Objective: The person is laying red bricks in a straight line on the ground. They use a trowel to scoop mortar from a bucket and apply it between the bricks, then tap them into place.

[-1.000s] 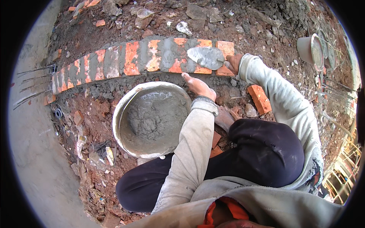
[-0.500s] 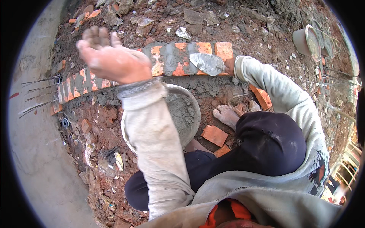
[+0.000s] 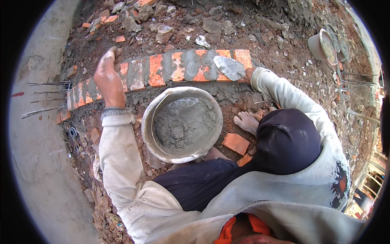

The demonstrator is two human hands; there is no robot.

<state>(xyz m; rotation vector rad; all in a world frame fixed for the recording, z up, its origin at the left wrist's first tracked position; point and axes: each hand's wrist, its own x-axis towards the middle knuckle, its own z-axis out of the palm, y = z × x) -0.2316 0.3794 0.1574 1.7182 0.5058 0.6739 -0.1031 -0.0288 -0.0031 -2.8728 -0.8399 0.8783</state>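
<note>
A curved row of orange bricks point(image 3: 156, 70) with grey mortar between them runs across the ground ahead of me. My right hand point(image 3: 248, 75) is closed round the handle of a trowel point(image 3: 229, 68), whose mortar-smeared blade lies over the bricks near the row's right end. Above the left part of the row is my left hand point(image 3: 109, 75), with its fingers apart and slightly bent, holding nothing; whether it touches a brick cannot be told. Between my arms stands a round bucket point(image 3: 148, 134) of wet grey mortar point(image 3: 185, 124).
Loose bricks point(image 3: 236, 143) lie by my bare foot point(image 3: 246, 122). Thin steel rods point(image 3: 46, 99) stick out from the concrete at left. A taut string point(image 3: 313, 84) follows the row. More buckets point(image 3: 321, 46) stand at far right, and rubble point(image 3: 213, 26) covers the soil beyond.
My left hand and forearm have swung left and turned, uncovering the bucket and more of the brick row. The right hand keeps hold of the trowel near the same bricks. My view has shifted slightly.
</note>
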